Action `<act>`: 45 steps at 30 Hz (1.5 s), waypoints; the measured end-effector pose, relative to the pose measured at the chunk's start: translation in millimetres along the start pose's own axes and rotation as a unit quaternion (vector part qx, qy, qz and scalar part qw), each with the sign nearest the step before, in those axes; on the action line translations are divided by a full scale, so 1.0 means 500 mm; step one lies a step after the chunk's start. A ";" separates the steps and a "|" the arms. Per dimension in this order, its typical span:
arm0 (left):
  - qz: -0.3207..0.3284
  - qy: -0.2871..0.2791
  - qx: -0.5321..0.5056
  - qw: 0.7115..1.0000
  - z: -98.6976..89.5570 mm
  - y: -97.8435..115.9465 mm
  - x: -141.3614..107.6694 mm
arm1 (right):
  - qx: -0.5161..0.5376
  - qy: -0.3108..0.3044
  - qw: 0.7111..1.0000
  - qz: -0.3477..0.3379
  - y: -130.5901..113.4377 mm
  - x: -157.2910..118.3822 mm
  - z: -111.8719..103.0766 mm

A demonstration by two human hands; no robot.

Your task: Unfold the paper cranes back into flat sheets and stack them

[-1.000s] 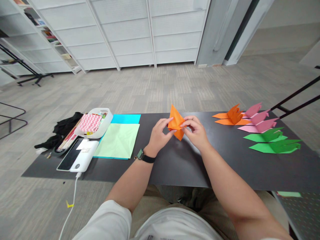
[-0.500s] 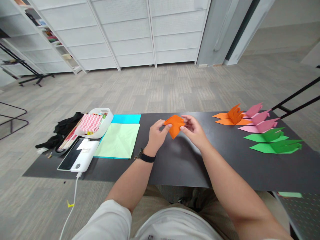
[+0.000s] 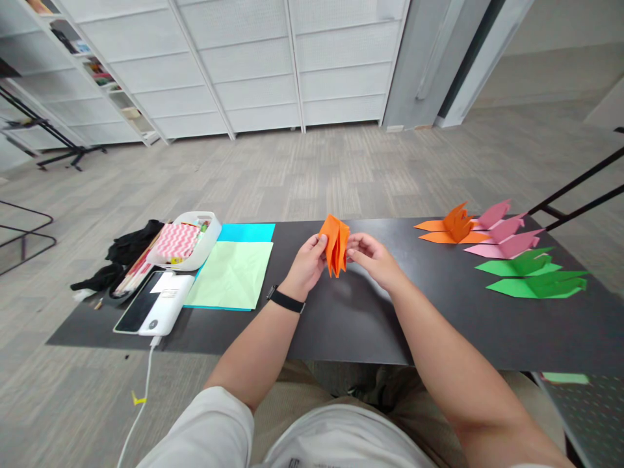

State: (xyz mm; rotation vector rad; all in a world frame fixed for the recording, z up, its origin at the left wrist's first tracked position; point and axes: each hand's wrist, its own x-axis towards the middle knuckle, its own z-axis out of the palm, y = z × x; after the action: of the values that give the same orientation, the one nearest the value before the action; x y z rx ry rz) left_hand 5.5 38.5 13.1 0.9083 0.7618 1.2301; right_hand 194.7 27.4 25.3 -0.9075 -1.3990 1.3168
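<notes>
A folded piece of orange origami paper is held upright just above the dark table, its layers fanned apart with points hanging down. My left hand pinches it along the left side, thumb in front and fingers partly hidden behind. At its right edge, the curled fingers of my right hand grip the paper, their tips partly out of sight. To the right lie finished folded birds: orange ones, pink ones and green ones, with wings raised.
Pale green paper sheets lie over blue sheets on the left of the table. Beyond them are a white basket, a pencil tray, a black cloth and a phone beside a white power bank with a cable.
The orange paper has turned from its flat, diamond-shaped face to an edge-on view with its layers spread. Both hands have shifted their hold slightly.
</notes>
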 end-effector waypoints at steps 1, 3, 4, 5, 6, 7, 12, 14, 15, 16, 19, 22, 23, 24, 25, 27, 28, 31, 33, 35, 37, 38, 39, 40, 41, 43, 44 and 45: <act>-0.008 -0.001 -0.012 1.000 0.000 -0.003 0.001 | -0.011 -0.003 1.000 0.006 0.004 0.001 0.001; -0.015 0.008 -0.023 1.000 0.000 -0.008 0.002 | -0.034 0.003 0.999 0.012 0.013 0.003 0.003; -0.012 0.019 -0.021 1.000 0.000 -0.009 0.003 | -0.043 0.011 0.999 0.012 0.017 0.005 0.003; -0.007 0.035 -0.017 0.999 0.000 -0.008 0.004 | -0.051 0.021 0.998 0.009 0.020 0.007 0.002; -0.002 0.051 -0.010 0.999 -0.001 -0.007 0.006 | -0.055 0.032 0.998 0.006 0.022 0.008 -0.001; 0.004 0.068 -0.001 0.998 -0.003 -0.004 0.007 | -0.058 0.047 0.997 0.003 0.024 0.010 -0.004; 0.043 0.082 0.065 0.994 -0.017 0.021 0.010 | -0.091 0.156 0.983 -0.012 0.020 0.016 -0.027; 0.066 0.074 0.100 0.990 -0.019 0.027 0.008 | -0.107 0.177 0.978 -0.016 0.017 0.017 -0.034; 0.076 0.075 0.114 0.988 -0.018 0.028 0.007 | -0.113 0.181 0.977 -0.017 0.016 0.018 -0.036; 0.085 0.082 0.123 0.985 -0.018 0.029 0.006 | -0.120 0.182 0.976 -0.018 0.015 0.018 -0.037; 0.105 0.107 0.121 0.981 -0.019 0.026 0.007 | -0.160 0.185 0.969 -0.032 0.012 0.017 -0.039; 0.110 0.120 0.114 0.980 -0.026 0.023 0.013 | -0.218 0.191 0.955 -0.068 0.007 0.015 -0.038; 0.108 0.125 0.115 0.980 -0.028 0.022 0.015 | -0.231 0.189 0.951 -0.079 0.005 0.014 -0.038; 0.106 0.132 0.118 0.979 -0.031 0.021 0.017 | -0.240 0.186 0.949 -0.086 0.004 0.013 -0.038; 0.105 0.142 0.119 0.977 -0.034 0.020 0.019 | -0.245 0.183 0.948 -0.090 0.003 0.012 -0.038; 0.104 0.162 0.115 0.975 -0.039 0.018 0.022 | -0.249 0.177 0.947 -0.094 0.002 0.010 -0.037; 0.102 0.167 0.107 0.975 -0.040 0.018 0.023 | -0.251 0.174 0.948 -0.095 0.002 0.010 -0.037; 0.075 0.151 0.076 0.983 -0.041 0.019 0.023 | -0.249 0.165 0.949 -0.101 0.003 0.008 -0.037; 0.059 0.123 0.064 0.989 -0.040 0.021 0.021 | -0.246 0.161 0.950 -0.103 0.005 0.008 -0.038; 0.065 0.104 0.063 0.990 -0.037 0.022 0.019 | -0.243 0.159 0.951 -0.103 0.008 0.009 -0.040; 0.088 0.103 0.064 0.989 -0.033 0.023 0.018 | -0.240 0.156 0.953 -0.101 0.012 0.010 -0.040; 0.101 0.105 0.064 0.987 -0.031 0.023 0.018 | -0.235 0.156 0.954 -0.096 0.015 0.011 -0.040; 0.115 0.105 0.066 0.986 -0.029 0.023 0.017 | -0.227 0.159 0.957 -0.090 0.017 0.011 -0.040; 0.130 0.100 0.073 0.984 -0.028 0.023 0.017 | -0.216 0.164 0.959 -0.083 0.020 0.013 -0.041; 0.147 0.090 0.085 0.981 -0.027 0.023 0.017 | -0.203 0.171 0.961 -0.076 0.021 0.014 -0.042; 0.181 0.065 0.127 0.973 -0.029 0.022 0.018 | -0.174 0.186 0.964 -0.071 0.021 0.016 -0.048; 0.198 0.062 0.151 0.967 -0.032 0.022 0.020 | -0.163 0.187 0.966 -0.076 0.019 0.017 -0.053; 0.214 0.067 0.173 0.959 -0.037 0.022 0.022 | -0.156 0.180 0.967 -0.087 0.015 0.018 -0.060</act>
State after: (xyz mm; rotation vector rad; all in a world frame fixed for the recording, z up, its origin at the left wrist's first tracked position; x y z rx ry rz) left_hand -13.3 53.3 14.5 1.3367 0.9381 1.5768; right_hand 220.5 44.8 17.7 -1.1406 -1.3792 0.7637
